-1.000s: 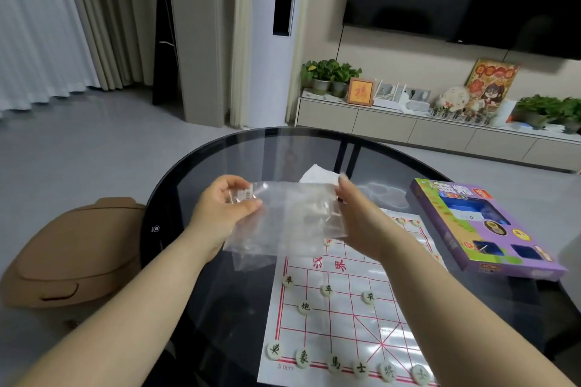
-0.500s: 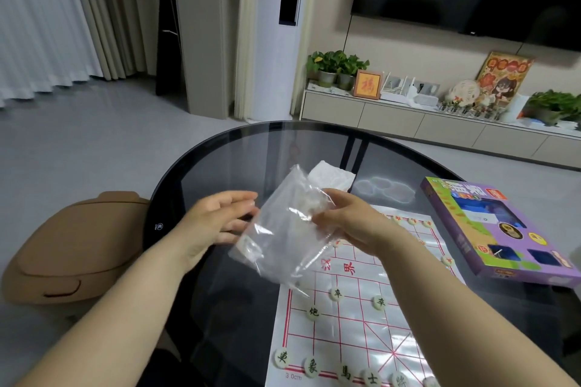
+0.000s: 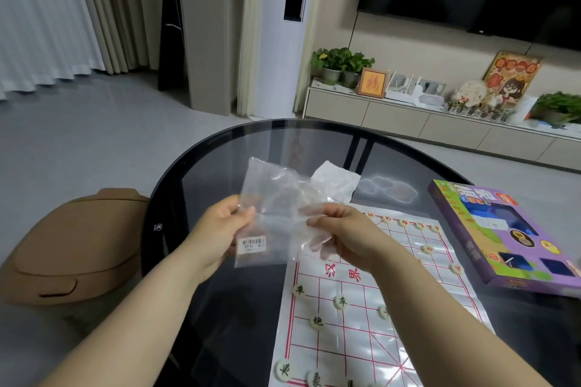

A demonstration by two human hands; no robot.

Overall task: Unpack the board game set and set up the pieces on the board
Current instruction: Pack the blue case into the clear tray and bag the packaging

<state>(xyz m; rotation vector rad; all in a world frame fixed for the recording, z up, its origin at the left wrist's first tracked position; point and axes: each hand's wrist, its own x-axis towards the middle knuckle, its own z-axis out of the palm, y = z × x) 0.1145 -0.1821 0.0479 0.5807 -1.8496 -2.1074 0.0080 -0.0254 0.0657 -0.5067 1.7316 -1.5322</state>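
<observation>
I hold an empty clear plastic bag (image 3: 276, 198) with a barcode label above the table. My left hand (image 3: 220, 229) pinches its left edge. My right hand (image 3: 339, 232) grips its right side, fingers curled into the plastic. Below lies the white paper board (image 3: 361, 333) with red grid lines. Several round cream pieces (image 3: 341, 302) with dark characters stand on its near half, and several with red characters (image 3: 426, 249) sit on the far half. The purple game box (image 3: 503, 236) lies to the right.
The round dark glass table (image 3: 195, 166) carries everything. A crumpled white paper (image 3: 336, 181) lies beyond the bag. A tan stool (image 3: 66, 245) stands left of the table. A low cabinet (image 3: 393, 118) with plants and ornaments runs along the far wall.
My left hand let go of the stretched bag, then took its left edge again. The bag has turned, so its barcode label now hangs at the lower left. The view has tilted down a little.
</observation>
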